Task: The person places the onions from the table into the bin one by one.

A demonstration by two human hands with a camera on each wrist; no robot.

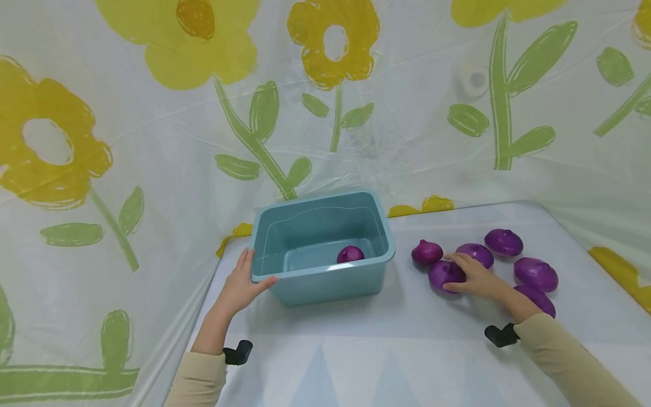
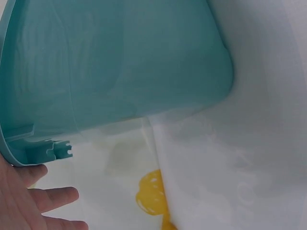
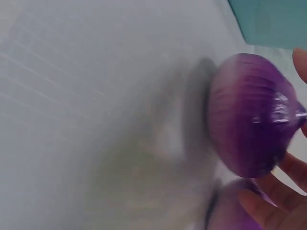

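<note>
A blue-green plastic tub (image 1: 325, 285) stands on the table with one purple onion (image 1: 350, 254) inside. My left hand (image 1: 243, 287) rests at the tub's left front corner, its thumb along the front rim. In the left wrist view the fingers (image 2: 53, 199) of that hand are straight and spread beside the rim. My right hand (image 1: 475, 278) reaches around a purple onion (image 1: 443, 276) that sits on the table right of the tub. Thumb and fingers stand on either side of this onion; in the right wrist view the thumb shows a gap from its skin.
Several more purple onions lie around the right hand, among them a round one (image 1: 426, 252) nearer the tub and a flatter one (image 1: 536, 274) at the right. A white flowered sheet (image 1: 396, 130) hangs behind the table (image 1: 356, 345). Black wrist mounts (image 1: 238, 353) sit on both wrists.
</note>
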